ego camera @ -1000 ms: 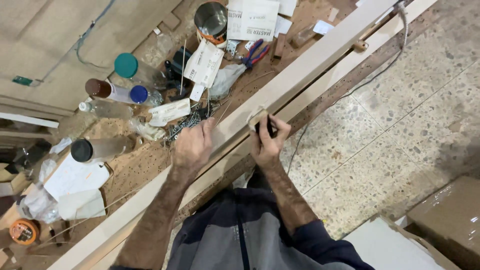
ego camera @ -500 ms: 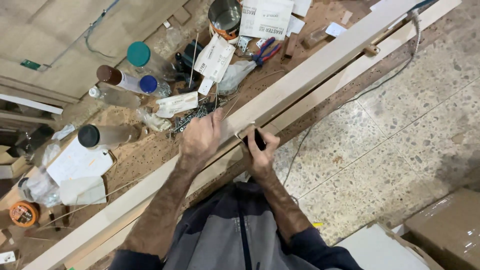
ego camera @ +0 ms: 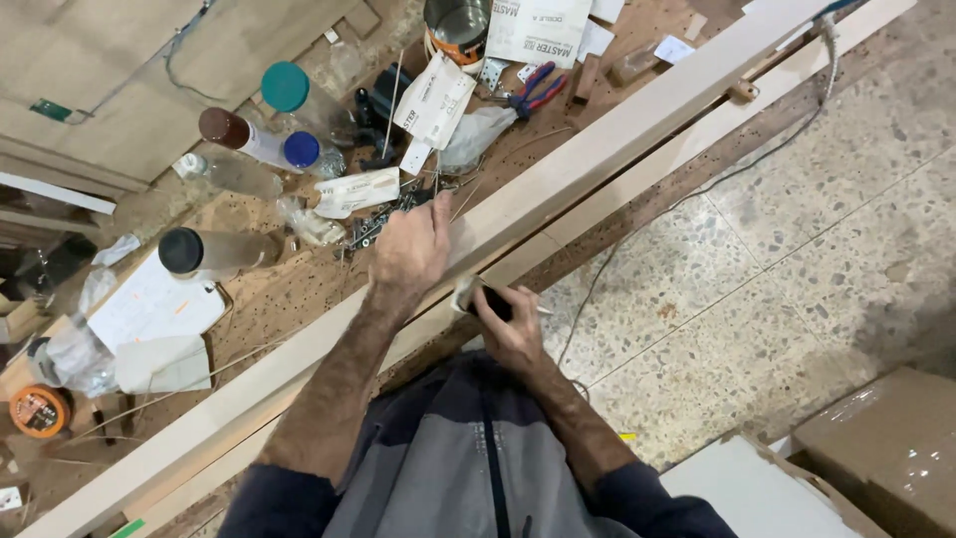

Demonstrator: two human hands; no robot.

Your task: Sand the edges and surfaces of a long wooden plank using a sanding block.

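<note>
We saw left hand pressed flat on plank, right hand pinching dark block (partly hidden), against plank edge.

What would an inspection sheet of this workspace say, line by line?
Surface: workbench, dusty with sawdust.
Job's things: long pale wooden beam lying diagonally; small dark-cored block against its edge.
Clutter: bottles, papers, pliers, tin can, tape roll.
Grips: left hand flat on the beam; right hand closed on the block.
Cables: thin cord trailing to the floor.
Surroundings: terrazzo floor, cardboard box.
</note>
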